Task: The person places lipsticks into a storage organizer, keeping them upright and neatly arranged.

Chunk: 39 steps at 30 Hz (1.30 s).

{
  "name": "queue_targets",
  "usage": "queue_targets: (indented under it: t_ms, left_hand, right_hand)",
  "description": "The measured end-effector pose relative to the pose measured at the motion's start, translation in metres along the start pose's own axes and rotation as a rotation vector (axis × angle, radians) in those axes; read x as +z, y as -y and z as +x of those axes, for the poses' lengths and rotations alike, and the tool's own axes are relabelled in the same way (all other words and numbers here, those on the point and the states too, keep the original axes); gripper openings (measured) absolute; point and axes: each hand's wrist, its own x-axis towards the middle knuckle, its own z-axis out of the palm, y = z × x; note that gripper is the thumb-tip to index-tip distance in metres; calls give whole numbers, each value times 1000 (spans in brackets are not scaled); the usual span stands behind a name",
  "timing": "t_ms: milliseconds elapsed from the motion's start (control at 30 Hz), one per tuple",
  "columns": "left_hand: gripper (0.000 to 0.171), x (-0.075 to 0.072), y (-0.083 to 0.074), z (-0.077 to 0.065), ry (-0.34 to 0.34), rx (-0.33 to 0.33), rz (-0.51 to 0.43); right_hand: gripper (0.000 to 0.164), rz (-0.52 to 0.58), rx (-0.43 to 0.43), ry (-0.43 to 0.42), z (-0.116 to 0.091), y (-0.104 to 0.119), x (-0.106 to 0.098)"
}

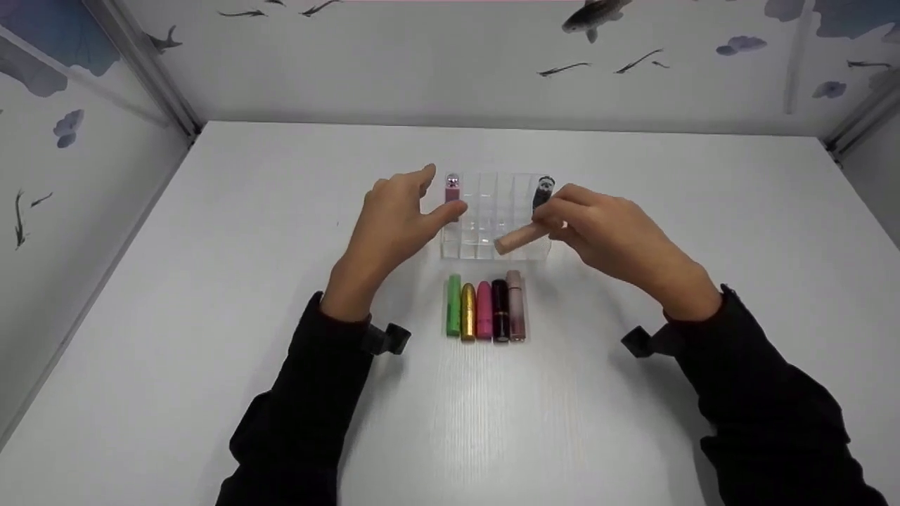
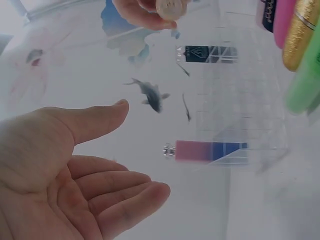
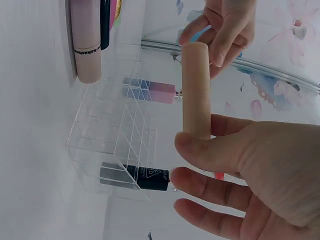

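Note:
My right hand (image 1: 612, 228) pinches a beige lipstick tube (image 3: 196, 90) by one end, tilted above the front right of a clear divided organizer (image 1: 496, 251). My left hand (image 1: 394, 218) hovers at the organizer's left side, fingers spread, palm bare in the left wrist view. A pink and blue tube (image 2: 195, 151) with a silvery faceted knob stands in the organizer's back left slot, beside my left thumb. In the back right slot stands a black tube (image 3: 150, 177) with white print, close to my right fingertips.
In front of the organizer lie several tubes in a row: light green (image 1: 453, 306), gold (image 1: 469, 313), pink (image 1: 484, 310), black (image 1: 500, 310) and a mauve one with a pale cap (image 1: 517, 309). A white panel (image 1: 422, 63) with painted fish borders the table's back.

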Motion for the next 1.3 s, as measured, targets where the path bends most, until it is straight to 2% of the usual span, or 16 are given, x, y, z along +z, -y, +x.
queue_targets:
  t_ms: [167, 400, 500, 767, 1067, 1300]
  left_hand:
    - [67, -3, -12, -10, 23, 91, 49]
    - [66, 14, -29, -16, 110, 186, 156]
    - [67, 21, -31, -16, 120, 199, 198]
    - [61, 29, -29, -16, 95, 224, 270]
    - [31, 36, -28, -11, 136, 207, 257]
    - [20, 36, -27, -10, 126, 207, 269]
  right_hand:
    - [17, -13, 27, -60, 1, 2, 3]
    - [20, 30, -6, -126, 1, 4, 3]
    - [21, 42, -16, -131, 1, 4, 3]
    - [22, 67, -44, -117, 2, 5, 2]
    - [19, 81, -80, -146, 3, 4, 1]
    - [20, 94, -41, -118, 4, 2, 2]
